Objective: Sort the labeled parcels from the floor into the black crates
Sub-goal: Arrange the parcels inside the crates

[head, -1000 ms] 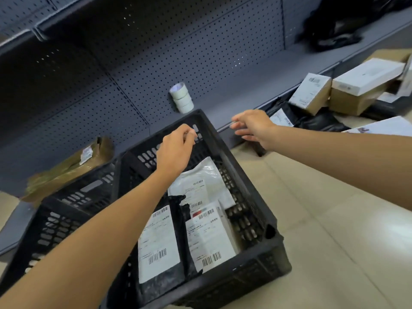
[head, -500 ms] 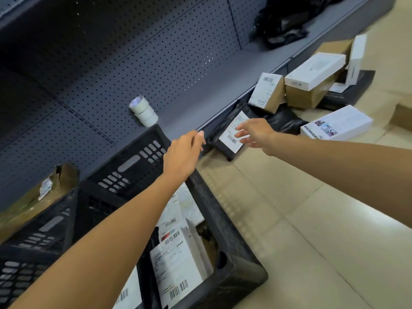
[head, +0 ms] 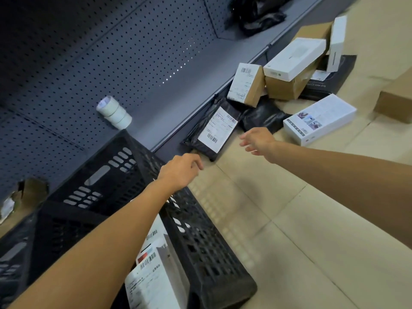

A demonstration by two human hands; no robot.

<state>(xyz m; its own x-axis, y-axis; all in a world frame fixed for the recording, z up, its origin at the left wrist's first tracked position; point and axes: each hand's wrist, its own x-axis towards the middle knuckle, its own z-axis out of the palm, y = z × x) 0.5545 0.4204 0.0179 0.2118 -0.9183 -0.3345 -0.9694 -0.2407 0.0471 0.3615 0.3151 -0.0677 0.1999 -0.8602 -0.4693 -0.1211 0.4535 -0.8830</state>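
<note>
Both hands, left hand (head: 181,171) and right hand (head: 256,139), are hovering relaxed and empty beside the black labeled parcel (head: 214,130) leaning against the shelf edge (head: 194,112); slick wrapping risks slipping during pickup.

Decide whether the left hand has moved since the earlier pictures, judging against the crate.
Yes. The left hand was over the crate interior; it now reaches past the crate's rim toward the black parcel on the floor.
</note>
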